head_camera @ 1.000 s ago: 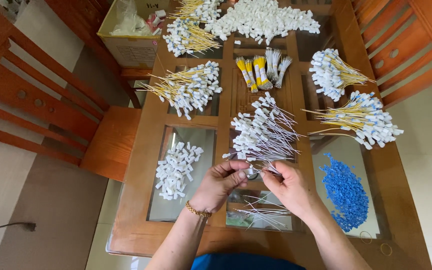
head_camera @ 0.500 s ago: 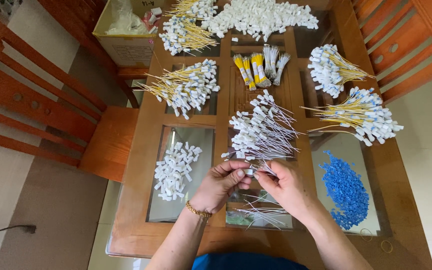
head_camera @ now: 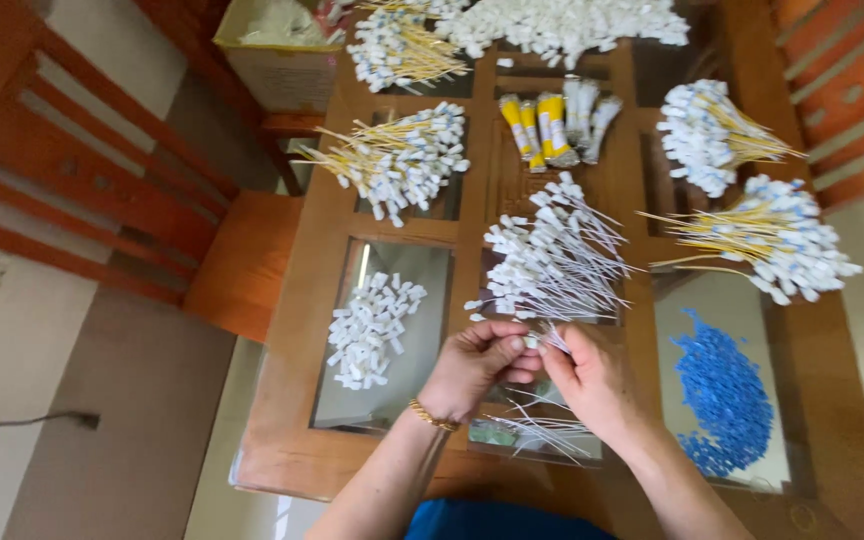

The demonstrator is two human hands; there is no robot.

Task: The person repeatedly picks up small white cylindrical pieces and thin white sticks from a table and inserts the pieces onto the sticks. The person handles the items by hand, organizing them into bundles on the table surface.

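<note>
My left hand (head_camera: 479,365) and my right hand (head_camera: 592,378) meet over the near middle of the wooden table (head_camera: 472,200) with glass panels. Together they pinch one small white plastic piece on a thin white wire (head_camera: 540,340). Just beyond the fingers lies a heap of finished white pieces with white wires (head_camera: 552,260). A few loose thin white wires (head_camera: 542,432) lie under my wrists. A small heap of plain white plastic pieces (head_camera: 369,328) sits to the left of my left hand. A pile of small blue bits (head_camera: 722,395) lies to the right.
Bundles of white pieces on yellow wires lie at left (head_camera: 402,160), right (head_camera: 767,235), far right (head_camera: 707,135) and far left (head_camera: 397,45). Yellow and white rolls (head_camera: 552,120) sit mid-table, a big white heap (head_camera: 562,25) at the back. Wooden chairs (head_camera: 102,180) and a cardboard box (head_camera: 282,55) stand alongside.
Both hands stay at the same spot, fingers working the small piece; the view has shifted slightly.
</note>
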